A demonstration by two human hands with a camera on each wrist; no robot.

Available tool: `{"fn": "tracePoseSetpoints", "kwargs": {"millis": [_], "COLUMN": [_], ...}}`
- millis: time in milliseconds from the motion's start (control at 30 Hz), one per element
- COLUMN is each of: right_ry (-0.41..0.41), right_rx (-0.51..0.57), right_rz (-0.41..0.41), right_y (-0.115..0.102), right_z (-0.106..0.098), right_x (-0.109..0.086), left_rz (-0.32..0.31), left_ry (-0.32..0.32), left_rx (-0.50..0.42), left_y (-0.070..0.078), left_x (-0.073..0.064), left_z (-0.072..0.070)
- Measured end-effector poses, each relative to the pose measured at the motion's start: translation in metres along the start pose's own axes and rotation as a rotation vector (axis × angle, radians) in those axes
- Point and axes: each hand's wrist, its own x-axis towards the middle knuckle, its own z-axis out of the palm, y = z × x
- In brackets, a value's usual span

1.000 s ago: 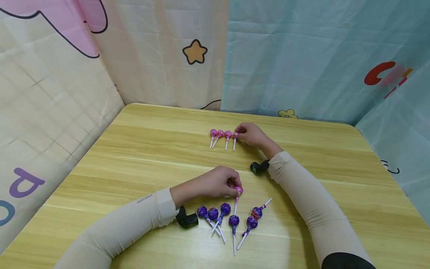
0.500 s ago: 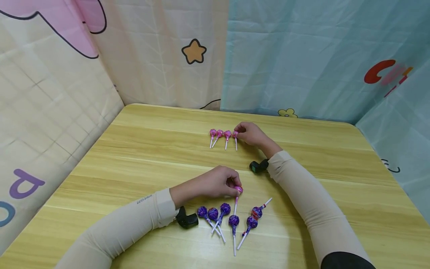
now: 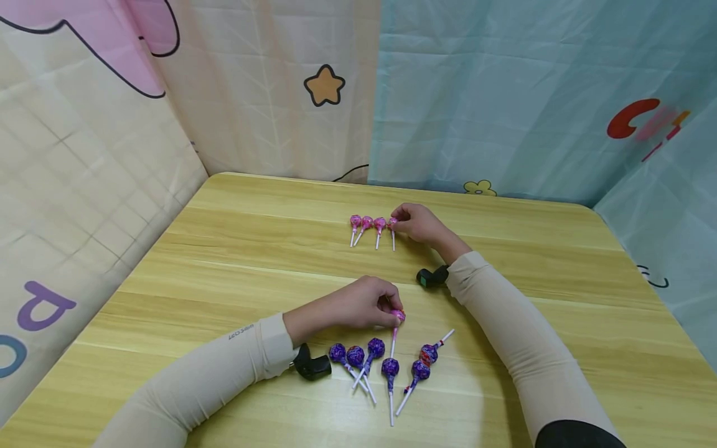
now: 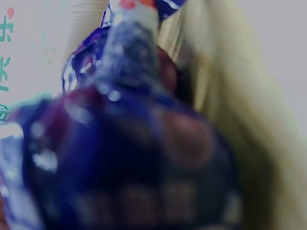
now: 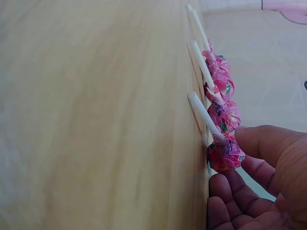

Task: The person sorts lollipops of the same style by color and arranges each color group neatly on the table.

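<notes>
In the head view my left hand (image 3: 364, 303) pinches a pink-wrapped lollipop (image 3: 398, 317) by its head, its stick pointing toward me. Farther back, the right hand (image 3: 420, 224) holds the pink lollipop (image 3: 393, 224) at the right end of a short row, between thumb and fingers. The right wrist view shows this lollipop (image 5: 225, 154) lying on the table against my fingertips. Several more pink lollipops (image 3: 366, 223) lie to its left. Purple-wrapped lollipops (image 3: 390, 367) lie just in front of the left hand. A blurred purple lollipop (image 4: 120, 158) fills the left wrist view, hiding that hand.
Two purple lollipops (image 3: 420, 371) touch head to head right of the others, their sticks pointing opposite ways. The wooden table (image 3: 269, 249) reaches back to printed curtains (image 3: 482, 93). Black wrist cameras (image 3: 312, 366) hang by both forearms.
The stick of the pink lollipop at my right hand has swung slightly to the right since one second ago. The left hand and the other lollipops have stayed put.
</notes>
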Motion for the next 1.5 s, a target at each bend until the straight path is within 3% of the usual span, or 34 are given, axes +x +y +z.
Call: {"fn": "tracePoseSetpoints", "kwargs": {"millis": [300, 633, 933, 1267, 1500], "right_ry": [0.022, 0.021, -0.010, -0.079, -0.118], "right_rx": [0.002, 0.031, -0.007, 0.036, 0.003], "right_rz": [-0.004, -0.076, -0.104, -0.141, -0.201], "right_y": [-0.001, -0.006, -0.009, -0.004, -0.002], "right_z": [-0.009, -0.014, -0.016, -0.018, -0.015], "right_x": [-0.012, -0.034, -0.069, -0.109, -0.135], "left_rz": [-0.012, -0.014, -0.023, -0.022, -0.019], "left_ry": [-0.008, -0.005, -0.005, -0.006, -0.001], "left_rx": [-0.005, 0.006, 0.010, 0.017, 0.007], "left_y": [0.001, 0.004, 0.005, 0.004, 0.003], "left_x": [0.001, 0.001, 0.001, 0.001, 0.001], "left_z": [0.001, 0.000, 0.000, 0.000, 0.001]}}
